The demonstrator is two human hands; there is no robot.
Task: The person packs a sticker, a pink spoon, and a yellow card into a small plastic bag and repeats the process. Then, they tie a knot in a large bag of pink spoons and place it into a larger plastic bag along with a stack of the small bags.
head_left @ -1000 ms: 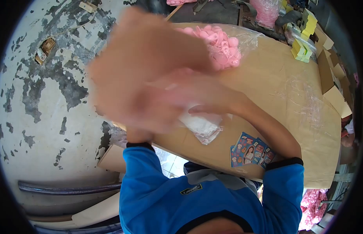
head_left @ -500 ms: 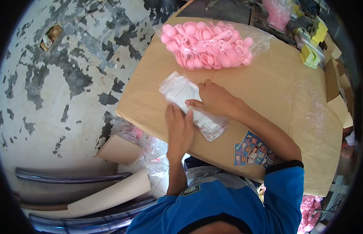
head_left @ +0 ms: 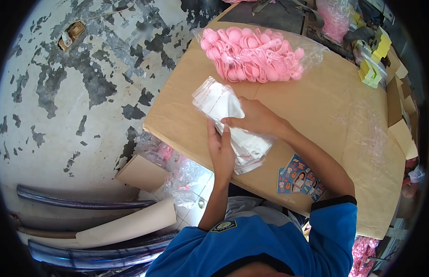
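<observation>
A stack of clear plastic bags [head_left: 216,99] with reddish seal lines is between my two hands, slanting over the brown table. My left hand [head_left: 222,147] supports the stack from its lower left edge, with the thumb up against it and the other fingers partly hidden beneath. My right hand [head_left: 255,116] grips the stack from the right, its thumb lying on top. Beyond my hands lies a large clear bag of pink plastic scoops [head_left: 251,53]. Several blue printed cards [head_left: 295,177] rest beside my right forearm.
Brown paper or cardboard covers the table [head_left: 330,124]. Cardboard boxes [head_left: 401,115] and yellow-green packets [head_left: 373,69] stand along the right side. Crumpled clear plastic [head_left: 182,180] and long rolls [head_left: 94,254] lie below left, near the peeling wall [head_left: 85,124].
The bag stack looks raised and tilted, its layers more fanned at the lower end. My left hand has turned and shifted from beside the stack to under its edge. The view has moved slightly.
</observation>
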